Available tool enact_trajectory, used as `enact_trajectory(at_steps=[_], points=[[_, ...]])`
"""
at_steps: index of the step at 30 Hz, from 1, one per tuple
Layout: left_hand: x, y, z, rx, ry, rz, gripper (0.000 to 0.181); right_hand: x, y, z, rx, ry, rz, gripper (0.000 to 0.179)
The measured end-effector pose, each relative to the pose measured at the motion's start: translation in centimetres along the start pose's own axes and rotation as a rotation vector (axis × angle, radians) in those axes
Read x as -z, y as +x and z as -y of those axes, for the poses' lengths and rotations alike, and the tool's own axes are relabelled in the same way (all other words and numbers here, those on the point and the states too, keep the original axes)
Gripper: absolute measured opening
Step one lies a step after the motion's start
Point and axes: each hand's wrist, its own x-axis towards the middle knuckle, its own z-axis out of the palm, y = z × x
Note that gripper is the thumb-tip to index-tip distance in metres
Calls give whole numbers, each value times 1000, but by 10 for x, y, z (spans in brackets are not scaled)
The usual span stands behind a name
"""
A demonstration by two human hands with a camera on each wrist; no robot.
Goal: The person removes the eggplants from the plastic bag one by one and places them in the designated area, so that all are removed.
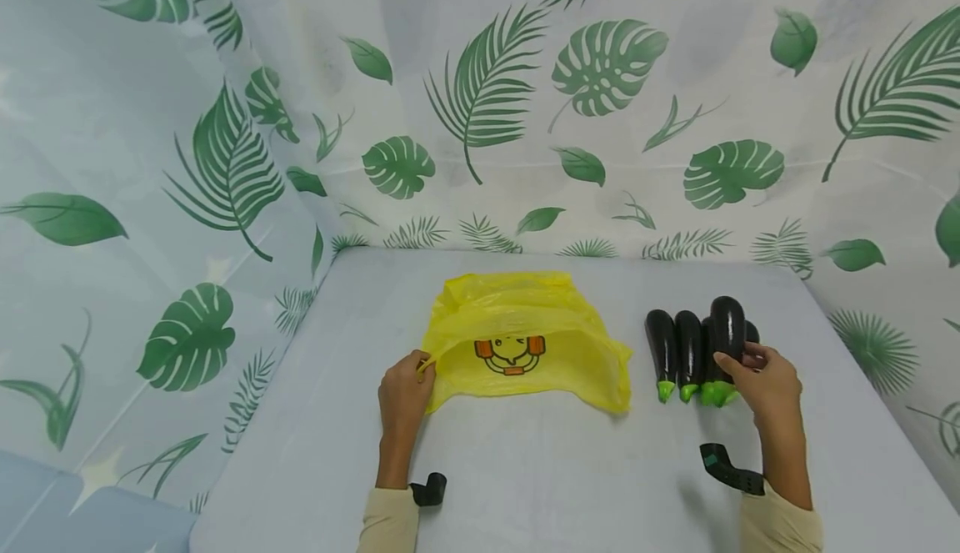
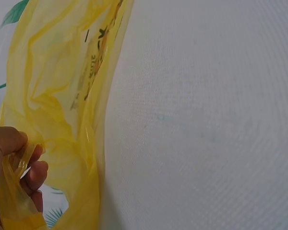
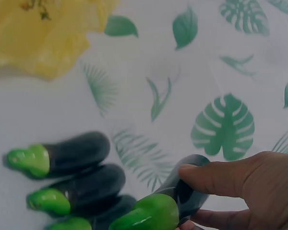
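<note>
My left hand (image 1: 406,392) pinches the left edge of a yellow plastic bag (image 1: 525,319), printed with a winking cartoon face. In the left wrist view, thumb and fingers (image 2: 36,175) are curled round the bag's thin film (image 2: 57,110). Over on the right, my right hand (image 1: 772,386) grips a dark eggplant (image 1: 727,328) with a green cap, thumb on one side and fingers on the other. That eggplant (image 3: 194,191) is raised over the others and tilted in the right wrist view. Several more eggplants (image 1: 662,344) lie side by side beneath and left of it, caps toward me.
A white-covered table (image 1: 540,470) carries everything. Behind it hangs a white curtain (image 1: 510,144) with green leaf prints, and another such sheet (image 1: 150,244) runs along the left side. Black wrist cameras (image 1: 429,490) are strapped to both forearms.
</note>
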Motion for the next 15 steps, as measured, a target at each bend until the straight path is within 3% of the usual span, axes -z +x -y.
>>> enact_trajectory(at_steps=[4,15], points=[[0,0,0,1,-3,-6,13,12,11,-8,-88,19,-12,77],[-1,-1,3,12,-6,-1,12,21,28,-35,-212,39,-57,77]])
